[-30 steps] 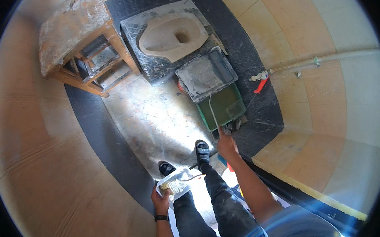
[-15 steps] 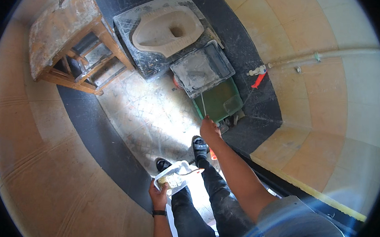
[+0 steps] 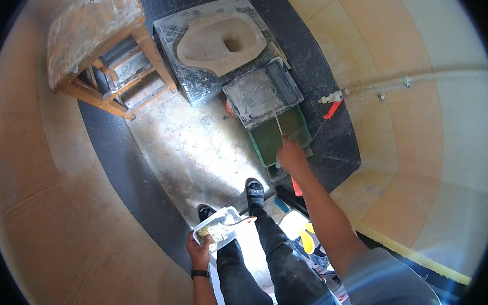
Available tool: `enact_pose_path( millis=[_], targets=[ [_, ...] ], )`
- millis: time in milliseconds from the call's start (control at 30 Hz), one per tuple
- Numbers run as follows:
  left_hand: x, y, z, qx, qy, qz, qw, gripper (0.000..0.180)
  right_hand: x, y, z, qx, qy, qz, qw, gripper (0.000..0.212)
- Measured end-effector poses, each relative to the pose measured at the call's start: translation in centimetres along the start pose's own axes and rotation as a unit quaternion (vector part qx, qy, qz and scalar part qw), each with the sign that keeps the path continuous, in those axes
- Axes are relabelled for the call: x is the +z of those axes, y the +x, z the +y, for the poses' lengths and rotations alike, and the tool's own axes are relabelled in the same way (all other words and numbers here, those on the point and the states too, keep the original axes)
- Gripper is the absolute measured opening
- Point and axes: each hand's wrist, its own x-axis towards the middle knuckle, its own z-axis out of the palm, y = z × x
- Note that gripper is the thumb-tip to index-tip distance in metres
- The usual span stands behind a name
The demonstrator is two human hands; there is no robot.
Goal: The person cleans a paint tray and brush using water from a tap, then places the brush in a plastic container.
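Note:
My left hand (image 3: 198, 251) is closed on the edge of a small white plastic tray (image 3: 229, 212). A paintbrush (image 3: 226, 229) with pale bristles lies across that tray, its bristle end beside my thumb. My right hand (image 3: 292, 156), reaching forward, is wrapped round a thin pale stick (image 3: 279, 123). The stick's far end meets the near part of a dark rectangular tray (image 3: 257, 94) smeared with grey paste. Under and in front of that tray is a green tub (image 3: 259, 147) of murky liquid, partly covered by it and by my hand.
A worn wooden stool (image 3: 97, 41) stands at the far left, beside a raised squat toilet (image 3: 211, 46). A tap with a red handle (image 3: 334, 109) juts from the right wall. Yellow objects (image 3: 307, 241) lie on the floor beside my right leg.
My right hand has moved to the right with the stick, whose end has shifted right along the dark tray. My left hand still holds the white tray. The whole view has shifted slightly.

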Motion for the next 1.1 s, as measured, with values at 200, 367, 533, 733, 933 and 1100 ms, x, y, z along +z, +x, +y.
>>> enact_pose_path(
  millis=[200,367,533,733,933,1100],
  targets=[
    [0.1,0.5,-2.0,0.003,0.003,-0.024,1.000,0.036,2.7,-6.8,0.9,0.087,-0.059,-0.081,0.991,0.060],
    [0.5,1.2,-2.6,0.011,0.055,-0.041,0.998,0.035,5.5,-5.0,0.7,0.084,-0.066,-0.102,0.989,0.056],
    [1.6,2.1,-2.2,0.009,-0.003,-0.038,0.999,0.036,5.6,-2.3,-0.7,0.066,-0.061,-0.053,0.995,0.053],
    [1.8,3.3,-0.7,-0.007,0.008,-0.028,1.000,0.031,4.6,3.0,-0.5,0.005,-0.046,-0.027,0.999,0.048],
    [2.7,3.5,0.2,0.005,0.011,-0.052,0.999,0.033,3.2,6.3,1.0,-0.012,-0.025,0.013,1.000,0.047],
    [2.3,2.9,0.5,0.018,0.040,-0.036,0.998,0.033,1.2,1.5,2.3,-0.025,0.013,0.091,0.995,0.057]
  ],
)
